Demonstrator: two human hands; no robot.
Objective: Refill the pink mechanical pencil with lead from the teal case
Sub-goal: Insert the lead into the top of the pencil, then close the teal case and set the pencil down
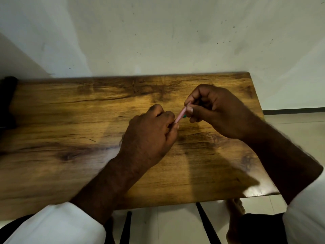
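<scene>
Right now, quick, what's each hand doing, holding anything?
Left hand: closed around the lower end of the pink pencil.
Right hand: closed, pinching the pencil's upper end; something teal shows beneath its fingers.

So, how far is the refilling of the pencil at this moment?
Midway, it seems. The left hand holds the pink mechanical pencil by its lower end, while the right hand pinches its upper end. A bit of teal shows behind the pencil, perhaps the case. Whether lead is already inside cannot be seen; closing the pencil seems left.
</scene>
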